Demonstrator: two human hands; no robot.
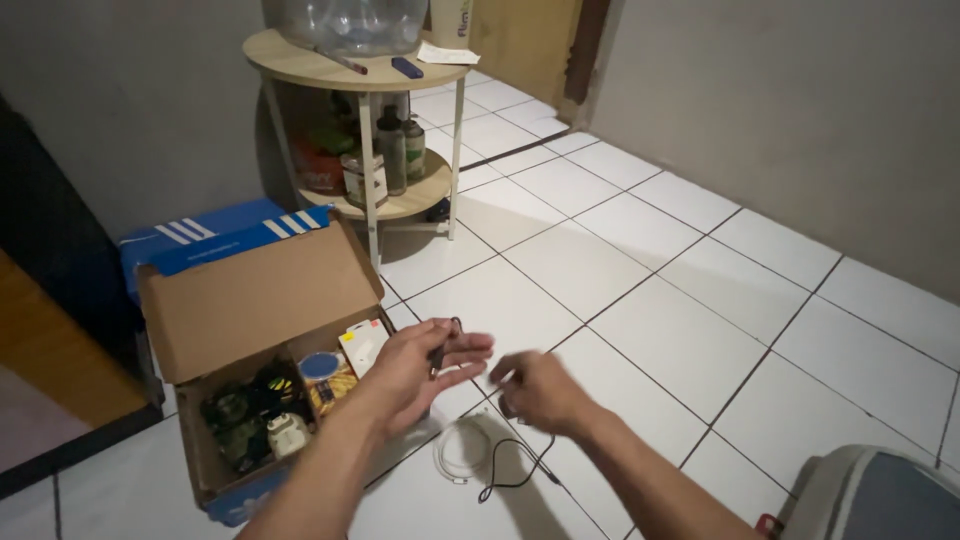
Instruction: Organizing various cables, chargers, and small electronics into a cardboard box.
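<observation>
Hands (480,375) pinch black cable (440,350); blue shoebox (265,300) left, open.

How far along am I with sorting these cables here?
Looks done: a white coiled cable lies on the floor tiles. In hand: left hand and right hand stretch a thin black cable. Left: another black cable lies loose; the open box remains cluttered.

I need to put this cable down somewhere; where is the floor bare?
Bare tiles lie between the right hand and the grey wall. It is crowded by the left hand: open box, white cable coil, black cable.
</observation>
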